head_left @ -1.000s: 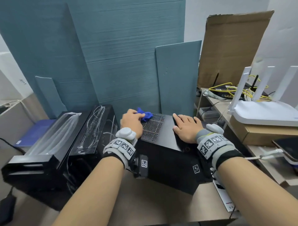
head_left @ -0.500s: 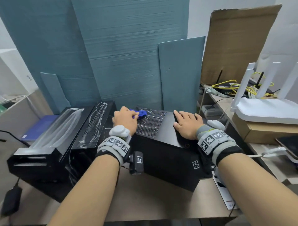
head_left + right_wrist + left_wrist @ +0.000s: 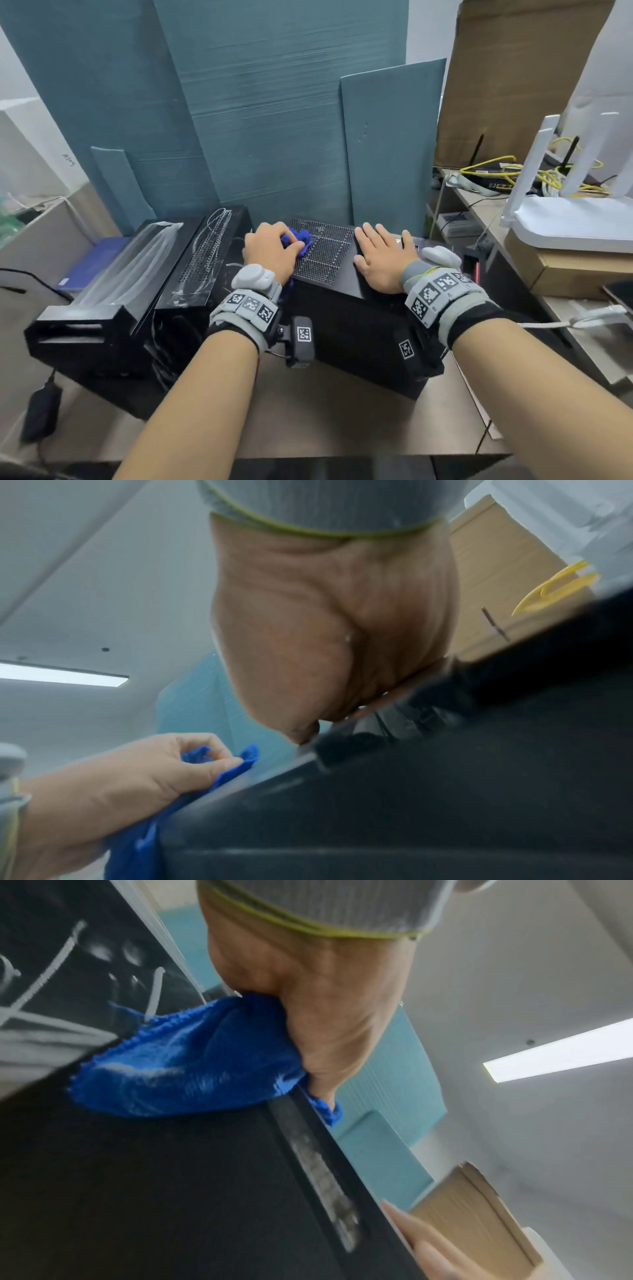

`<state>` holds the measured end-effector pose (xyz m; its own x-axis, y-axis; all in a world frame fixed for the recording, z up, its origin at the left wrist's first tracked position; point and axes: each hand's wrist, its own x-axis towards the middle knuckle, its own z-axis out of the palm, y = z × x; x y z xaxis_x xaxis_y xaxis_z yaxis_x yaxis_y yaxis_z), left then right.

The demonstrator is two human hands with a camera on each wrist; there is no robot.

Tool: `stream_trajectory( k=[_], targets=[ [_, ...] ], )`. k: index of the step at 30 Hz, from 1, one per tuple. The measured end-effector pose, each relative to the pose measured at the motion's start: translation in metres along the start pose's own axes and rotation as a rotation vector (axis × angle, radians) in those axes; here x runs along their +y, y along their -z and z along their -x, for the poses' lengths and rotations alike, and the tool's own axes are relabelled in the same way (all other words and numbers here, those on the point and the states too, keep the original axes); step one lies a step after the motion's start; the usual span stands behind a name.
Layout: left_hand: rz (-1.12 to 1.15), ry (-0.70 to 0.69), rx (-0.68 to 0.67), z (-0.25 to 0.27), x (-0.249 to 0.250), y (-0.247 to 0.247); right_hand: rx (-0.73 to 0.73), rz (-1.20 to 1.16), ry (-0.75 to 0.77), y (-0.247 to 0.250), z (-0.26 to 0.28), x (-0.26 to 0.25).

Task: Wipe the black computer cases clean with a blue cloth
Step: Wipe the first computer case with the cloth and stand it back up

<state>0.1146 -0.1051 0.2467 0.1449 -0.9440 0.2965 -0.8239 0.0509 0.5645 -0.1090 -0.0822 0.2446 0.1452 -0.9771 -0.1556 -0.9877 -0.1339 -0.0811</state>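
On top of the upright black computer case (image 3: pixel 346 329), the person's left hand (image 3: pixel 270 248) grips a bunched blue cloth (image 3: pixel 301 240), fingers curled round it, and presses it against the left edge of the perforated vent grille (image 3: pixel 323 250). Part of the cloth hangs over the case's left edge, as the left wrist view shows. The right hand (image 3: pixel 380 257) lies flat on the case top just right of the grille, fingers straight and holding nothing. Two more black cases (image 3: pixel 137 284) lie on their sides to the left, on the same table (image 3: pixel 308 421). A white router (image 3: pixel 568 219) sits on a cardboard box at right.
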Motion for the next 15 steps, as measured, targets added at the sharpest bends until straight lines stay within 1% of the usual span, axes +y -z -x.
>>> stream_trajectory(
  k=[1,2,3,5,6,7,10,11,12,14,15],
  targets=[
    [-0.013,0.015,0.018,-0.003,-0.002,0.002,0.007,0.005,-0.004,0.000,0.000,0.002],
    [-0.020,-0.005,0.006,-0.001,0.001,0.001,0.011,0.010,-0.011,-0.001,0.000,0.002],
    [0.000,-0.060,-0.037,0.003,0.006,-0.001,0.010,0.006,-0.016,-0.001,-0.001,0.002],
    [0.073,-0.211,-0.167,0.018,0.013,-0.008,0.001,-0.011,-0.021,0.000,-0.001,0.000],
    [0.090,-0.254,-0.205,0.024,0.015,-0.011,0.000,-0.014,-0.024,0.000,0.000,0.000],
    [0.083,-0.249,-0.202,0.023,0.015,-0.011,-0.001,-0.015,-0.022,0.001,-0.001,0.000],
    [0.027,-0.102,-0.062,0.014,0.012,-0.009,-0.013,-0.014,-0.014,0.001,0.000,0.000],
    [-0.003,-0.131,-0.050,0.016,0.014,-0.010,-0.010,-0.014,-0.017,0.001,0.000,0.001],
    [-0.001,-0.235,-0.075,0.019,0.017,-0.012,-0.009,-0.016,-0.020,0.002,0.000,0.002],
    [0.033,-0.466,-0.178,0.030,0.013,-0.012,-0.021,-0.021,-0.021,0.003,-0.001,0.003],
    [0.021,-0.509,-0.186,0.029,0.007,-0.008,-0.026,-0.024,-0.020,0.003,-0.001,0.003]
  ],
)
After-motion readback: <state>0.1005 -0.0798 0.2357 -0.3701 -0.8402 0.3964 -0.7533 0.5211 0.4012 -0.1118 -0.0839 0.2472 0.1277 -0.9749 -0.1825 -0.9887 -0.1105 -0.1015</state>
